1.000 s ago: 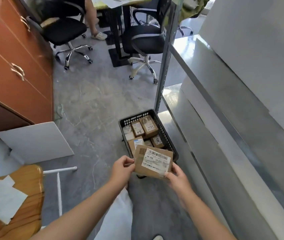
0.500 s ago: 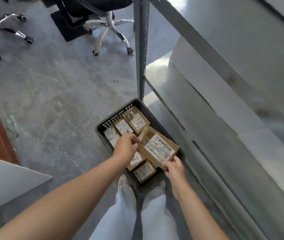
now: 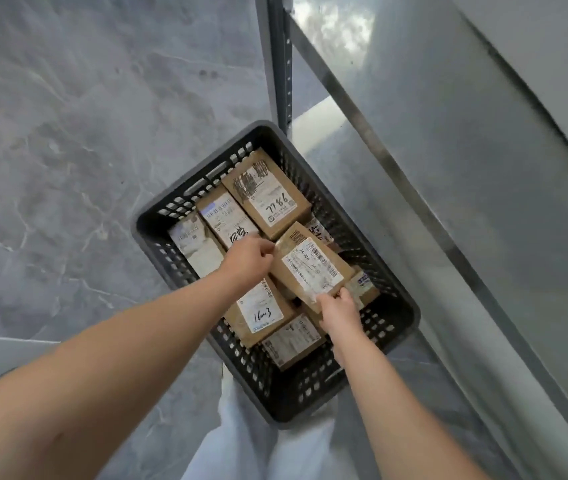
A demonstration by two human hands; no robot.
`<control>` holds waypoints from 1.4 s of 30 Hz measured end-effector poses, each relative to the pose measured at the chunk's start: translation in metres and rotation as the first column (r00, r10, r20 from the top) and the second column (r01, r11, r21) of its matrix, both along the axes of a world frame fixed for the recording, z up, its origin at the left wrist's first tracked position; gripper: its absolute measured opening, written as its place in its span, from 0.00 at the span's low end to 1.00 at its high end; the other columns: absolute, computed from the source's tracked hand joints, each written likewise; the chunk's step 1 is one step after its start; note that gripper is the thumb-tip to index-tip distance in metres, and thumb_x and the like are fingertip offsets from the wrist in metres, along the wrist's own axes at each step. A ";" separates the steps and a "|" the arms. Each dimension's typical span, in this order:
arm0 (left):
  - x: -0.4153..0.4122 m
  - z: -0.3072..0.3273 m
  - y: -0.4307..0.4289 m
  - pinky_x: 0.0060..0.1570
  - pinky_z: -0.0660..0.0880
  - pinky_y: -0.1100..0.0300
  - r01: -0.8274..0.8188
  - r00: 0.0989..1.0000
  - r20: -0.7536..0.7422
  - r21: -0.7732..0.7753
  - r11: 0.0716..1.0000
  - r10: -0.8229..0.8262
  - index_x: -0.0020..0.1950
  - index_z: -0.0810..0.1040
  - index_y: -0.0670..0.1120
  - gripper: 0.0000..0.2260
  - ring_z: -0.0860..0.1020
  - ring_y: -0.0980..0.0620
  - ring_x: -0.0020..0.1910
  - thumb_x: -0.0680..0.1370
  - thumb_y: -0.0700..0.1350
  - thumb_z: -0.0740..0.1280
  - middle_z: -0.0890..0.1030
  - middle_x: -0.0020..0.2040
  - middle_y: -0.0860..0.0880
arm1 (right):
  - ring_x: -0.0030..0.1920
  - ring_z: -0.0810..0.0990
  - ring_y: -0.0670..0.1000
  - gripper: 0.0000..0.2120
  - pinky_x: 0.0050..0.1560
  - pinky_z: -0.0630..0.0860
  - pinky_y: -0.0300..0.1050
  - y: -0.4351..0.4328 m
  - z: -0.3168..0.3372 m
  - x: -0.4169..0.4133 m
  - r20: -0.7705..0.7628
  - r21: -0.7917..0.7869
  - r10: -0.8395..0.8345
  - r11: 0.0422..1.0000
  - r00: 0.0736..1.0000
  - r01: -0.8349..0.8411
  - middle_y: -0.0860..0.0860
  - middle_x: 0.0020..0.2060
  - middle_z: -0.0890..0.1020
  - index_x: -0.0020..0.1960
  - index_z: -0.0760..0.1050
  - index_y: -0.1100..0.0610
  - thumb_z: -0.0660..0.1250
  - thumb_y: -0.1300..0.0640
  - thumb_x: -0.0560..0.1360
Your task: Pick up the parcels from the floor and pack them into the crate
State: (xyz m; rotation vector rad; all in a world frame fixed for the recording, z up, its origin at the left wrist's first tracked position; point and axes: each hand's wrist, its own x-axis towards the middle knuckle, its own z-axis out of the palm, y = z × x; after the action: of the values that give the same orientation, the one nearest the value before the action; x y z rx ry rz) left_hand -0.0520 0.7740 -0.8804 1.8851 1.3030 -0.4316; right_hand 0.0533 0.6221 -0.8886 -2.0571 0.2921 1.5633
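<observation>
A dark perforated plastic crate [image 3: 158,220] stands on the grey floor, holding several brown cardboard parcels with white labels. Both my hands hold one more brown parcel [image 3: 312,266] inside the crate, lying tilted on top of the others. My left hand [image 3: 246,259] pinches its far left corner. My right hand [image 3: 339,310] pinches its near edge. A parcel marked in black pen [image 3: 265,310] lies under my left wrist, and a larger one [image 3: 267,192] fills the far corner.
A grey metal shelf upright [image 3: 281,64] stands just behind the crate, with a long grey shelf board [image 3: 466,202] running along the right. Grey marbled floor [image 3: 68,133] spreads to the left. My light trousers [image 3: 241,445] show below the crate.
I have stepped up and bent over the crate. The parcel has gone from held in front of the crate down into it, onto the other parcels.
</observation>
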 end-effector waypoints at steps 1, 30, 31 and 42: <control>0.000 -0.011 0.004 0.53 0.73 0.57 0.011 1.000 0.005 0.017 1.000 -0.011 0.60 0.81 0.45 0.14 0.77 0.48 0.55 0.78 0.40 0.61 0.77 0.58 0.47 | 0.65 0.73 0.55 0.29 0.67 0.72 0.56 0.002 -0.012 -0.002 -0.014 -0.008 0.003 1.000 1.000 -0.003 0.52 0.69 0.71 0.76 0.60 0.49 0.61 0.54 0.77; 0.000 0.211 0.040 0.62 0.74 0.62 0.454 0.844 0.063 0.447 0.771 -0.533 0.67 0.77 0.51 0.22 0.77 0.57 0.63 0.77 0.54 0.55 0.73 0.67 0.58 | 0.74 0.62 0.50 0.25 0.70 0.63 0.45 0.112 0.291 0.021 0.540 0.196 0.367 0.820 0.758 -0.537 0.49 0.77 0.59 0.79 0.52 0.52 0.52 0.51 0.83; 0.000 0.235 0.047 0.58 0.76 0.60 0.414 0.849 0.093 0.494 0.765 -0.520 0.65 0.79 0.50 0.23 0.79 0.55 0.61 0.74 0.54 0.55 0.72 0.66 0.58 | 0.75 0.60 0.50 0.26 0.72 0.61 0.44 0.112 0.316 0.021 0.557 0.200 0.363 0.814 0.747 -0.545 0.49 0.77 0.57 0.79 0.50 0.53 0.51 0.50 0.83; 0.076 0.626 0.047 0.76 0.56 0.53 -0.001 0.586 0.450 0.832 0.555 -0.674 0.78 0.60 0.47 0.23 0.58 0.51 0.77 0.82 0.47 0.57 0.60 0.78 0.50 | 0.74 0.64 0.48 0.27 0.74 0.61 0.43 0.081 0.645 0.019 0.846 0.470 -0.255 0.771 0.468 -0.430 0.53 0.76 0.63 0.78 0.54 0.54 0.56 0.48 0.82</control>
State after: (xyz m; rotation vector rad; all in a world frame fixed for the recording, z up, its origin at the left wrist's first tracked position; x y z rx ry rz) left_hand 0.0237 0.8208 -0.2542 2.6393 0.4484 0.8433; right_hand 0.0720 0.7031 -0.2438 -1.9811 -0.6980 0.2847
